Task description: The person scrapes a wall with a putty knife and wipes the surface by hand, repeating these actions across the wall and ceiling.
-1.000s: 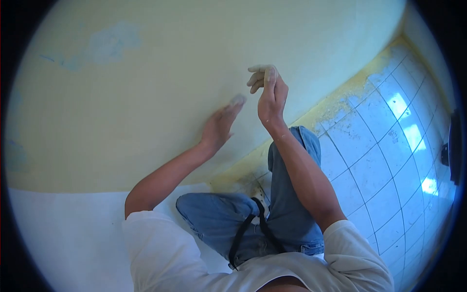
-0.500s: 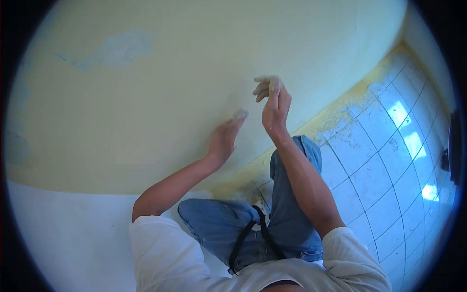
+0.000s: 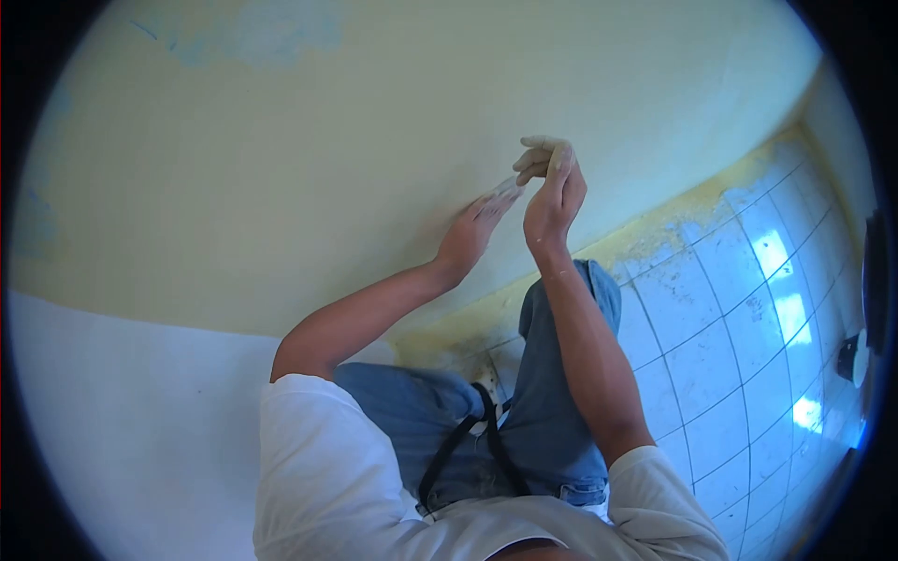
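My left hand (image 3: 482,224) is close to the yellowish wall (image 3: 309,187), its fingers stretched out and whitened with dust, and nothing shows in it. Just right of its fingertips, my right hand (image 3: 555,194) is raised with its fingers apart and slightly curled; pale dust coats them too. No object is visible between the two hands. Whether the fingertips of my left hand touch the other hand or the wall is hard to tell.
White floor tiles (image 3: 734,327) with dusty marks lie at the right. My bent knees in jeans (image 3: 561,374) are below the hands. A dark object (image 3: 849,359) with a pale part stands at the far right edge. Bluish-white patches (image 3: 281,28) mark the upper wall.
My left hand has moved up and right, closer to my right hand, its fingers now more extended. The right hand has shifted slightly right. The view has tilted a little.
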`<state>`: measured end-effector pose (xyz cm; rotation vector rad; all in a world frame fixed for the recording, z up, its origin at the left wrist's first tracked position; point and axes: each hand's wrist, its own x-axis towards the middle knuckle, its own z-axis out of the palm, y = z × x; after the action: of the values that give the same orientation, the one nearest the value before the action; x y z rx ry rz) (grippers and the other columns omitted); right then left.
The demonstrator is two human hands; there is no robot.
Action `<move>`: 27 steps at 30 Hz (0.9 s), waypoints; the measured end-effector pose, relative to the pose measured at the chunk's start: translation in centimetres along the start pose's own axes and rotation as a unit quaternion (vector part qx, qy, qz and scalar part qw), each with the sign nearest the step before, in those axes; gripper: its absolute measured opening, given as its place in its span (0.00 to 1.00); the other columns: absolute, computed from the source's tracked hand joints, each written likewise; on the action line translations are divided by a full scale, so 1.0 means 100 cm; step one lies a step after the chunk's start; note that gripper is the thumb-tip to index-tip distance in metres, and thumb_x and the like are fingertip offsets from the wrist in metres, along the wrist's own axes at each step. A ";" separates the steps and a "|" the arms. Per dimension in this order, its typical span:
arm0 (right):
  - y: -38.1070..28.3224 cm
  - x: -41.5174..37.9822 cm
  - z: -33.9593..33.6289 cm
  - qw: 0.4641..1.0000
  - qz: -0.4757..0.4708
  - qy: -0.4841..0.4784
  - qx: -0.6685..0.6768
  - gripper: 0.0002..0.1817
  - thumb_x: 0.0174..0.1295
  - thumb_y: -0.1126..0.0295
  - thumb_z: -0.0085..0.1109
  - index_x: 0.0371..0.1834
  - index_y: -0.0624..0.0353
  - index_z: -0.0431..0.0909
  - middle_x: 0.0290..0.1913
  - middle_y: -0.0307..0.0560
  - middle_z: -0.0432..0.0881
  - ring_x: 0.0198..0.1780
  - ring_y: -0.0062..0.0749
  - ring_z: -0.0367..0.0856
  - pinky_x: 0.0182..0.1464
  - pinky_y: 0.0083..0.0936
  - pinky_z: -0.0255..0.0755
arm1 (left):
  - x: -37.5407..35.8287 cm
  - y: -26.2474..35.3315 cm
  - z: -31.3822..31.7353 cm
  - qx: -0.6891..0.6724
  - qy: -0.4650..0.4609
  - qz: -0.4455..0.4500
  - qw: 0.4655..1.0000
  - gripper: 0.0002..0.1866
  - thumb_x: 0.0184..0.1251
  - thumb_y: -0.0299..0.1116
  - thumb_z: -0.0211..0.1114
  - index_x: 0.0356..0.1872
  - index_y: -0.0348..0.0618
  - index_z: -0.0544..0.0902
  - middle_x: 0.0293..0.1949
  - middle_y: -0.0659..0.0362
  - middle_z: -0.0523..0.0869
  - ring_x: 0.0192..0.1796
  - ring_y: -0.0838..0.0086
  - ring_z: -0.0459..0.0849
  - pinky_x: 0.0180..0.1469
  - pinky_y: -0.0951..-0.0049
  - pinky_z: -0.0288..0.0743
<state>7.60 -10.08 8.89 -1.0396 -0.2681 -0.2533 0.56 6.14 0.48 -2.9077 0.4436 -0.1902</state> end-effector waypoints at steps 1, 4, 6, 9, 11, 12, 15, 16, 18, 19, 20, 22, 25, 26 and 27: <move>0.001 0.002 -0.003 1.000 0.002 0.002 -0.002 0.31 0.90 0.54 0.33 0.47 0.66 0.85 0.30 0.45 0.83 0.31 0.25 0.80 0.38 0.25 0.74 | -0.001 -0.007 0.027 -0.036 0.014 0.002 0.999 0.33 0.82 0.31 0.54 0.85 0.36 0.60 0.85 0.55 0.63 0.86 0.74 0.58 0.88 0.68 0.50; 0.004 0.009 -0.003 1.000 -0.009 0.017 0.005 0.32 0.89 0.52 0.34 0.47 0.66 0.85 0.31 0.45 0.84 0.32 0.25 0.79 0.39 0.25 0.73 | 0.020 0.004 -0.007 -0.319 0.017 -0.042 0.947 0.31 0.83 0.25 0.50 0.84 0.37 0.62 0.84 0.55 0.65 0.84 0.72 0.62 0.87 0.68 0.57; 0.007 -0.002 0.000 1.000 0.001 0.011 -0.001 0.32 0.89 0.52 0.33 0.47 0.66 0.85 0.31 0.45 0.84 0.31 0.26 0.79 0.38 0.26 0.73 | 0.003 0.019 -0.020 -0.420 0.036 -0.083 0.903 0.31 0.80 0.23 0.50 0.83 0.39 0.65 0.82 0.55 0.68 0.83 0.70 0.66 0.85 0.67 0.61; 0.005 -0.005 0.006 1.000 -0.014 -0.011 -0.024 0.32 0.90 0.52 0.31 0.46 0.66 0.85 0.31 0.46 0.85 0.31 0.26 0.80 0.37 0.25 0.74 | -0.005 0.025 -0.009 -0.350 0.111 -0.081 0.926 0.34 0.72 0.21 0.54 0.80 0.43 0.70 0.80 0.55 0.72 0.80 0.63 0.70 0.83 0.63 0.65; 0.003 -0.005 0.003 0.999 -0.022 -0.028 -0.018 0.32 0.90 0.52 0.32 0.46 0.66 0.85 0.31 0.46 0.85 0.31 0.26 0.80 0.37 0.25 0.75 | 0.008 0.022 -0.002 -0.300 0.149 -0.050 0.941 0.36 0.67 0.21 0.57 0.79 0.45 0.73 0.78 0.55 0.75 0.78 0.59 0.74 0.82 0.61 0.68; 0.003 -0.004 0.004 0.999 -0.027 -0.030 -0.013 0.33 0.90 0.52 0.32 0.47 0.66 0.85 0.31 0.46 0.85 0.31 0.26 0.80 0.37 0.25 0.75 | 0.000 0.012 -0.005 -0.300 0.102 -0.063 0.946 0.35 0.70 0.21 0.56 0.81 0.46 0.70 0.79 0.57 0.74 0.78 0.62 0.74 0.82 0.63 0.67; 0.004 0.005 -0.012 0.998 -0.047 -0.021 -0.023 0.32 0.89 0.52 0.33 0.47 0.65 0.85 0.31 0.46 0.85 0.31 0.26 0.81 0.36 0.24 0.75 | -0.081 -0.022 -0.034 -0.206 -0.036 -0.101 0.973 0.36 0.75 0.22 0.53 0.85 0.50 0.64 0.82 0.63 0.71 0.79 0.69 0.73 0.82 0.68 0.64; 0.004 0.009 -0.019 0.997 -0.056 -0.013 -0.043 0.33 0.89 0.51 0.33 0.48 0.65 0.85 0.31 0.46 0.85 0.31 0.26 0.81 0.37 0.24 0.76 | -0.106 -0.030 -0.051 -0.111 -0.069 -0.102 0.986 0.38 0.74 0.22 0.54 0.86 0.51 0.62 0.82 0.65 0.70 0.80 0.70 0.71 0.82 0.69 0.63; 0.002 0.015 -0.033 0.996 -0.056 0.004 -0.064 0.34 0.89 0.50 0.31 0.48 0.66 0.85 0.31 0.46 0.85 0.31 0.26 0.81 0.38 0.25 0.76 | -0.161 -0.051 -0.040 0.120 -0.114 -0.086 0.982 0.39 0.74 0.30 0.59 0.87 0.52 0.61 0.85 0.68 0.66 0.83 0.72 0.66 0.84 0.67 0.59; 0.000 0.016 -0.037 0.997 -0.052 0.005 -0.065 0.34 0.89 0.50 0.31 0.49 0.66 0.85 0.31 0.46 0.85 0.31 0.26 0.80 0.39 0.25 0.76 | -0.182 -0.053 -0.052 0.114 -0.134 -0.127 0.976 0.40 0.74 0.34 0.61 0.87 0.52 0.61 0.86 0.68 0.64 0.84 0.73 0.64 0.85 0.65 0.57; -0.002 0.017 -0.039 0.997 -0.046 0.006 -0.067 0.34 0.89 0.50 0.31 0.49 0.66 0.85 0.31 0.46 0.85 0.31 0.26 0.80 0.39 0.25 0.75 | -0.201 -0.053 -0.072 0.108 -0.156 -0.168 0.967 0.41 0.74 0.37 0.63 0.87 0.51 0.60 0.86 0.68 0.63 0.85 0.73 0.61 0.86 0.64 0.54; -0.004 0.015 -0.040 0.997 -0.037 0.000 -0.073 0.34 0.89 0.49 0.31 0.49 0.66 0.85 0.32 0.46 0.85 0.31 0.26 0.80 0.39 0.25 0.75 | -0.224 -0.044 -0.079 0.110 -0.136 -0.245 0.954 0.44 0.74 0.45 0.65 0.87 0.49 0.58 0.88 0.64 0.59 0.87 0.70 0.56 0.88 0.59 0.49; -0.001 0.011 -0.036 0.996 -0.029 -0.022 -0.078 0.34 0.88 0.49 0.32 0.49 0.67 0.85 0.32 0.46 0.84 0.32 0.26 0.79 0.40 0.25 0.75 | -0.240 -0.026 -0.051 0.092 0.012 -0.375 0.922 0.49 0.76 0.55 0.64 0.88 0.41 0.53 0.89 0.50 0.51 0.90 0.58 0.47 0.89 0.50 0.41; 0.001 0.009 -0.031 0.997 -0.023 -0.023 -0.074 0.34 0.88 0.50 0.33 0.49 0.67 0.85 0.32 0.46 0.84 0.31 0.26 0.79 0.40 0.25 0.75 | -0.226 -0.014 -0.036 0.054 0.077 -0.426 0.900 0.50 0.78 0.58 0.61 0.88 0.38 0.50 0.89 0.45 0.46 0.90 0.53 0.42 0.89 0.49 0.38; 0.001 0.006 -0.026 0.997 -0.018 -0.025 -0.072 0.33 0.88 0.50 0.33 0.50 0.67 0.85 0.32 0.46 0.84 0.31 0.26 0.79 0.40 0.25 0.75 | -0.208 -0.002 -0.025 0.014 0.144 -0.473 0.869 0.52 0.80 0.60 0.59 0.88 0.35 0.46 0.89 0.40 0.41 0.91 0.49 0.37 0.89 0.47 0.35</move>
<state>8.41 -12.33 7.76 -1.1850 -0.3164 -0.2820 -19.47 12.32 0.93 -2.7879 -0.9812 -0.7474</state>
